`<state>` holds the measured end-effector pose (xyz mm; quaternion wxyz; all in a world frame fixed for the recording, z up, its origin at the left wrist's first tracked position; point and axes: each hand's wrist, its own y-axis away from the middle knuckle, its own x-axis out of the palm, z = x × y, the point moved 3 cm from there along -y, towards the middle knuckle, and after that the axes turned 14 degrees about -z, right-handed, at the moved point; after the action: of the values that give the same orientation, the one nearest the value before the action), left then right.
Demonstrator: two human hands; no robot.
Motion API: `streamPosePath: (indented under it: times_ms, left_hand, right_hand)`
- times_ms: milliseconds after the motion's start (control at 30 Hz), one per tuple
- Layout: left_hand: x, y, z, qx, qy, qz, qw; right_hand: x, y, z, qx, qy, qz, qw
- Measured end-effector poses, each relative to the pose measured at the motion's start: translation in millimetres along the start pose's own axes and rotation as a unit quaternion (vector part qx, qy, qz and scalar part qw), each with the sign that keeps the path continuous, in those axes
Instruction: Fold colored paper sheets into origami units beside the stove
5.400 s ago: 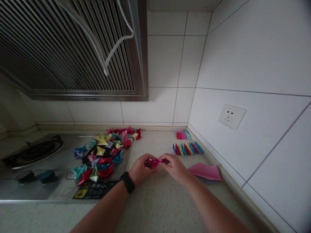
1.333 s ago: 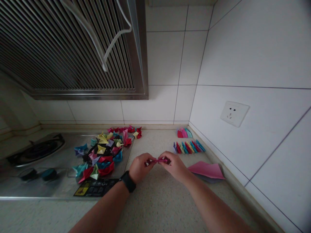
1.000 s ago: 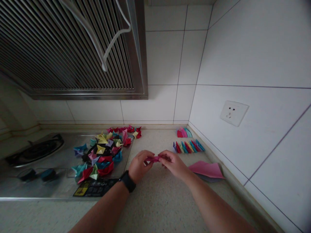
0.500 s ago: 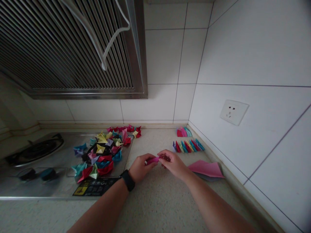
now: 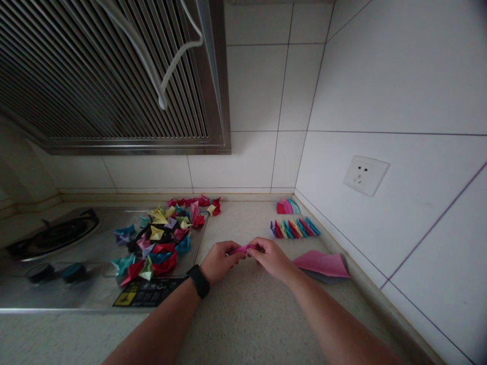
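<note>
- Head view shows me both of my hands meeting over the speckled countertop [image 5: 243,314], just in front of the stove.
- My left hand [image 5: 218,261] is curled nearly closed, thumb and fingertips pinching the left end of a small pink folded paper piece [image 5: 243,248]; a black watch [image 5: 198,280] sits on that wrist.
- My right hand [image 5: 272,257] is also closed down to a narrow pinch, gripping the right end of the same piece, so the paper is held between both hands a little above the counter.
- I cannot tell the exact fold of the piece, since my fingers cover most of it.
- To the left, a loose pile of folded paper pieces [image 5: 160,241] in red, teal, yellow, pink and purple lies on the steel stove top [image 5: 95,243], near my left hand but apart from it.
- Beyond my right hand, a neat row of folded pieces [image 5: 294,228] lies near the wall, with a smaller cluster of folded pieces [image 5: 287,206] behind it in the corner.
- Just right of my right wrist, flat pink paper sheets [image 5: 321,263] lie on the counter against the wall edge.
- A white wall socket [image 5: 365,175] sits on the tiled wall to the right, and a range hood [image 5: 114,76] hangs above the stove.
</note>
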<state>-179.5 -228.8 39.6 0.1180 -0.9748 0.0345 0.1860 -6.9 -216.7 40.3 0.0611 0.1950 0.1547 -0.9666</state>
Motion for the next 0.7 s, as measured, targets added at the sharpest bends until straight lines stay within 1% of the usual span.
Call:
streamPosePath:
  times_ms: [133, 333, 700]
  left_hand:
    - [0.6, -1.1, 1.3, -0.001, 0.017, 0.011, 1.0]
    - [3.2, -1.3, 4.3, -0.025, 0.044, 0.022, 0.998]
    - [3.6, -0.9, 5.3, -0.036, 0.074, 0.038, 0.996]
  right_hand:
    - [-0.6, 0.9, 3.4, 0.0, 0.015, 0.003, 1.0]
    - [-2.1, 2.4, 8.0, 0.004, 0.058, 0.0, 0.998]
    - [-3.2, 2.5, 8.5, -0.028, 0.073, 0.003, 0.997]
